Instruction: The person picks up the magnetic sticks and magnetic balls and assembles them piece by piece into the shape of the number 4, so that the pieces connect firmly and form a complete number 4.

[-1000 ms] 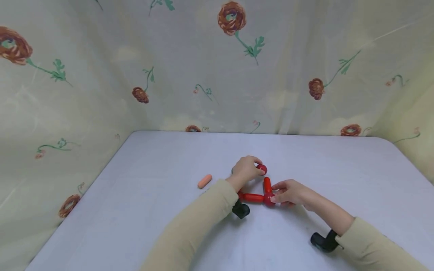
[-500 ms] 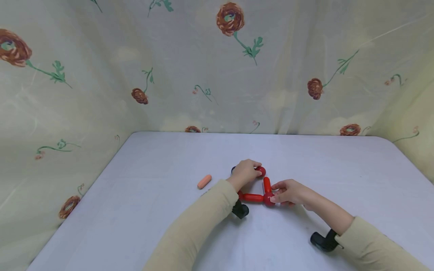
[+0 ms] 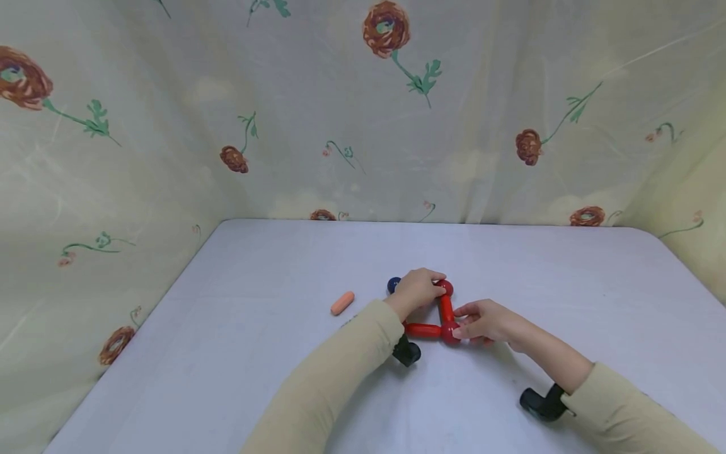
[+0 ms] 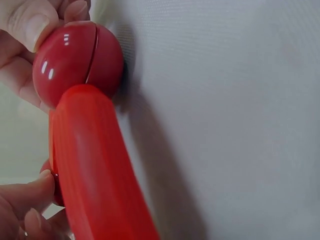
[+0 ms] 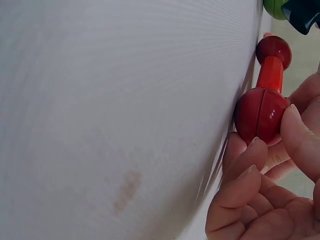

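A frame of red rods and dark red balls, like a magnetic building toy, lies on the table. My left hand (image 3: 418,287) pinches the far red ball (image 3: 446,287), which sits against the far end of one red rod (image 3: 447,309). The near red ball (image 3: 450,333) is held by my right hand (image 3: 484,321), thumb (image 5: 300,140) on its side and fingers beneath. From that ball a second red rod (image 3: 423,330) runs left to another red ball (image 5: 273,51), largely covered by my left forearm in the head view.
A blue ball (image 3: 393,285) shows just left of my left hand. Further left lies a loose salmon rod (image 3: 342,303). Part of a green ball (image 5: 275,7) appears in the right wrist view. A flowered cloth (image 3: 340,126) hangs behind the white table (image 3: 255,265).
My left hand has brought the far red ball slightly right and down, from apart to touching the rod's end. More of the blue ball shows. My right hand has stayed put.
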### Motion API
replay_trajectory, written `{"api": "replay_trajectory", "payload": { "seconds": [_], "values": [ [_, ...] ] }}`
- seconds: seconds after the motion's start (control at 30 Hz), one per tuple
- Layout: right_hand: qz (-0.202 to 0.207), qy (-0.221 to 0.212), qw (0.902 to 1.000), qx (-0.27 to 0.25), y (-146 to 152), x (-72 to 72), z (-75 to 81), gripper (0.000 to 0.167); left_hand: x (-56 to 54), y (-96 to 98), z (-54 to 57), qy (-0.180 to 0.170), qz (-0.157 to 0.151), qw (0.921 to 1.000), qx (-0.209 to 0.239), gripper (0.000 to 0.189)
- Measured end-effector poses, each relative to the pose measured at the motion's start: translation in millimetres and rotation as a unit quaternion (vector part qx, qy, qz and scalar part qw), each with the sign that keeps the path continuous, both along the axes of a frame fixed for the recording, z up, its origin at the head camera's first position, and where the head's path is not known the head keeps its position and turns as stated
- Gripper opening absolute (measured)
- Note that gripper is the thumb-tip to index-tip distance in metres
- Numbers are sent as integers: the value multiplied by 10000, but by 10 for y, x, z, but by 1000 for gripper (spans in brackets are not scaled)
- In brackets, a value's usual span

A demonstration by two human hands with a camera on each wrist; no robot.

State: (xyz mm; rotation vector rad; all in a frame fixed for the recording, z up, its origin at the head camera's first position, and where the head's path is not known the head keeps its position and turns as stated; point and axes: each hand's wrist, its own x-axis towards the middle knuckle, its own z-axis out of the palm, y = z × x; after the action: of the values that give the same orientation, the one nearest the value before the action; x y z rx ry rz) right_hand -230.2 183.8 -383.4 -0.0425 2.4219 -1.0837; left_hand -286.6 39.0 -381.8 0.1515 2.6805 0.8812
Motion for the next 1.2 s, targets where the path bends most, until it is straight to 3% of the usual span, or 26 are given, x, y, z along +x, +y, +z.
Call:
{"api": "replay_trajectory", "payload": {
  "seconds": [0.3, 0.57, 0.9, 1.2],
  "values": [
    [12, -20, 10000, -11, 1, 10, -2, 61, -6, -7, -24, -22, -26, 9999, 125, 37],
    [-19, -75, 9999, -74, 13, 15, 14, 70, -32, -86, 69, 16, 30, 9996, 274, 38],
    [243, 0, 9990, -380, 44, -19, 43, 69, -21, -443, 260, 366, -669, 9960, 462, 38],
    [515, -24, 9979, -391, 62, -55, 29, 55, 106, -925, 366, 477, -723, 9962, 126, 38]
  ]
}}
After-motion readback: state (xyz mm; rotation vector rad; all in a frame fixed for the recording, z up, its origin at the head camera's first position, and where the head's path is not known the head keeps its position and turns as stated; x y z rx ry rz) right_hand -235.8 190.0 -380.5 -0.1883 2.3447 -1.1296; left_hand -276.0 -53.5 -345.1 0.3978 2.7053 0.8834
